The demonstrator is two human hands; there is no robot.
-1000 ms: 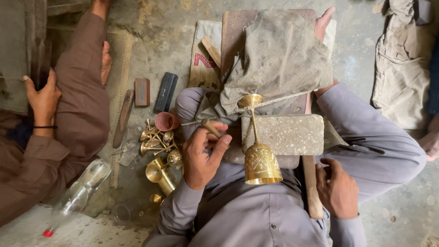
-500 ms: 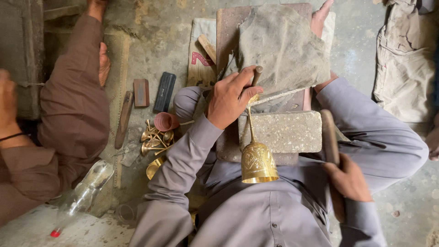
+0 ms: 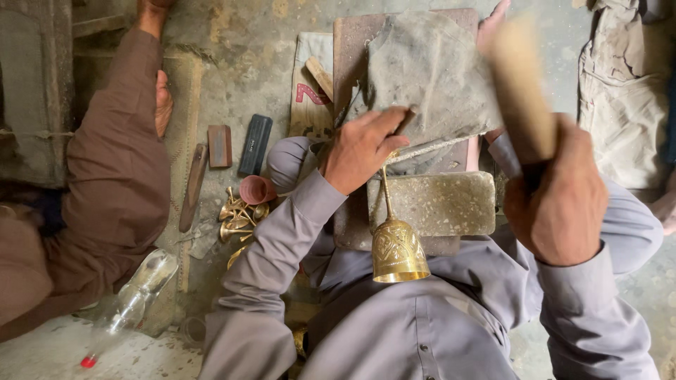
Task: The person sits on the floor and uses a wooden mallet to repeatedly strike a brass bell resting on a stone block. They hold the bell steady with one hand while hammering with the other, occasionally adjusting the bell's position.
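From the head camera, the left hand [image 3: 360, 149] has its fingers closed tight on the foot end of a brass goblet [image 3: 396, 236], which lies across a stone block [image 3: 440, 204] with its stem running toward the person and its carved cup hanging off the near edge. The right hand [image 3: 556, 200] is closed around a wooden mallet [image 3: 520, 88] (blurry), held up above and to the right of the goblet, so the left hand is the nearer one. More small brass pieces [image 3: 239, 214] lie on the floor to the left.

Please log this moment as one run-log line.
left hand: steadies brass goblet on stone block | right hand: mallet raised
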